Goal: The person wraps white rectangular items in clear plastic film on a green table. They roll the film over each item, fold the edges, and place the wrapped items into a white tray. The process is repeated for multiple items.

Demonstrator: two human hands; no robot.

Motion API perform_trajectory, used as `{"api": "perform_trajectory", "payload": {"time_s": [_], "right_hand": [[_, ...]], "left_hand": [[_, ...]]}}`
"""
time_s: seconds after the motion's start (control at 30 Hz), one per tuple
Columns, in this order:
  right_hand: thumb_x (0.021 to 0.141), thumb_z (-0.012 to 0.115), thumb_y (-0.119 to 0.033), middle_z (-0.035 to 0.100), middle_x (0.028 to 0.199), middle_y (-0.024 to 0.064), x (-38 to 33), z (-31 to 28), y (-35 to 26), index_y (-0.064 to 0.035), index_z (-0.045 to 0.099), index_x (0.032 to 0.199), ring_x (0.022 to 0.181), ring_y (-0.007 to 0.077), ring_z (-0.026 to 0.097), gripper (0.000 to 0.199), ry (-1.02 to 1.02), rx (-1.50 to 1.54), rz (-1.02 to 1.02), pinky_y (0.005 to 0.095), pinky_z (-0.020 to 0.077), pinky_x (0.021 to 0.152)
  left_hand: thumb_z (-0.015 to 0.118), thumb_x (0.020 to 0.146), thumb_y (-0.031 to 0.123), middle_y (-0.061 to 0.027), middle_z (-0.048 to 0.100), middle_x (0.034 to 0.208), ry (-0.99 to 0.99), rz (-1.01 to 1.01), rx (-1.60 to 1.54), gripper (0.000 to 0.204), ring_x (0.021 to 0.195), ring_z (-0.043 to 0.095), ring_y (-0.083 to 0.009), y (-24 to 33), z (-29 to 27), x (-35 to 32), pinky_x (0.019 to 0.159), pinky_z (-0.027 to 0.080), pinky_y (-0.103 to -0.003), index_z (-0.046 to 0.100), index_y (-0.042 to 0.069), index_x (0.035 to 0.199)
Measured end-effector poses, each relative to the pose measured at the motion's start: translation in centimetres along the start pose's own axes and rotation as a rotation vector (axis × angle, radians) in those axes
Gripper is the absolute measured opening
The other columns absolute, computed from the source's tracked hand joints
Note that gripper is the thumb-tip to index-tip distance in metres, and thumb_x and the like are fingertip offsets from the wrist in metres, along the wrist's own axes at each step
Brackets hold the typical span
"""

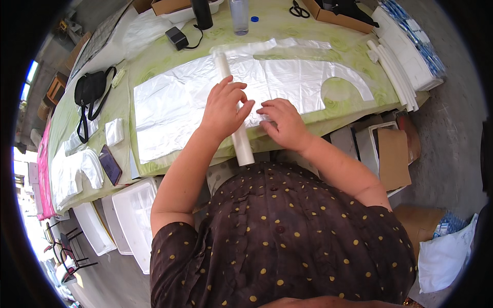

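White roll [242,147] passes under the loosely spread left hand [224,107], the right hand [288,124] half-curled just beside it.

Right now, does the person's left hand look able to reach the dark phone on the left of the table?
Probably yes: the left hand is at the pale roll, but nothing tall seems to stand between it and the phone, whose top looks uncovered.

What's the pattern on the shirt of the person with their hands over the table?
The shirt is dark brown with yellow dots, seen in the head view.
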State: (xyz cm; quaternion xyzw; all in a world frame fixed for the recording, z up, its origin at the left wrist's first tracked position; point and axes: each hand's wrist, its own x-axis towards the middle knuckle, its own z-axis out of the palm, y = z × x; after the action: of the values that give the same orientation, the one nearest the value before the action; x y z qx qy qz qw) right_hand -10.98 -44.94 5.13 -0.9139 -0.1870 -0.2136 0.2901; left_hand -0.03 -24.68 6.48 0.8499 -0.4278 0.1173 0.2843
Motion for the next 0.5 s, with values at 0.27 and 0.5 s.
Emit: {"api": "perform_trajectory", "payload": {"time_s": [0.27, 0.5], "right_hand": [[0.088, 0.065, -0.016, 0.058, 0.138, 0.0170, 6.9, 5.1, 5.0, -0.0054, 0.062, 0.130, 0.132, 0.0368, 0.050, 0.043, -0.141, -0.131, 0.023, 0.0477, 0.0390, 0.111], [0.095, 0.057, -0.035, 0.038, 0.160, 0.0128, 14.5, 8.7, 8.0, -0.0108, 0.053, 0.144, 0.151, 0.0342, 0.029, 0.055, -0.410, -0.325, 0.160, 0.0584, 0.0254, 0.119]], "left_hand": [[0.064, 0.095, 0.031, -0.0174, 0.035, 0.162, -0.176, -0.236, -0.067, 0.057, 0.153, 0.020, -0.0411, -0.8, -0.3, -3.9, 0.123, 0.021, -0.054, 0.052, 0.010, 0.147], [0.061, 0.094, 0.023, -0.0136, 0.027, 0.165, -0.247, -0.292, -0.050, 0.058, 0.156, 0.014, -0.0387, -0.9, -0.7, -4.3, 0.125, 0.017, -0.053, 0.049, 0.012, 0.149]]}}
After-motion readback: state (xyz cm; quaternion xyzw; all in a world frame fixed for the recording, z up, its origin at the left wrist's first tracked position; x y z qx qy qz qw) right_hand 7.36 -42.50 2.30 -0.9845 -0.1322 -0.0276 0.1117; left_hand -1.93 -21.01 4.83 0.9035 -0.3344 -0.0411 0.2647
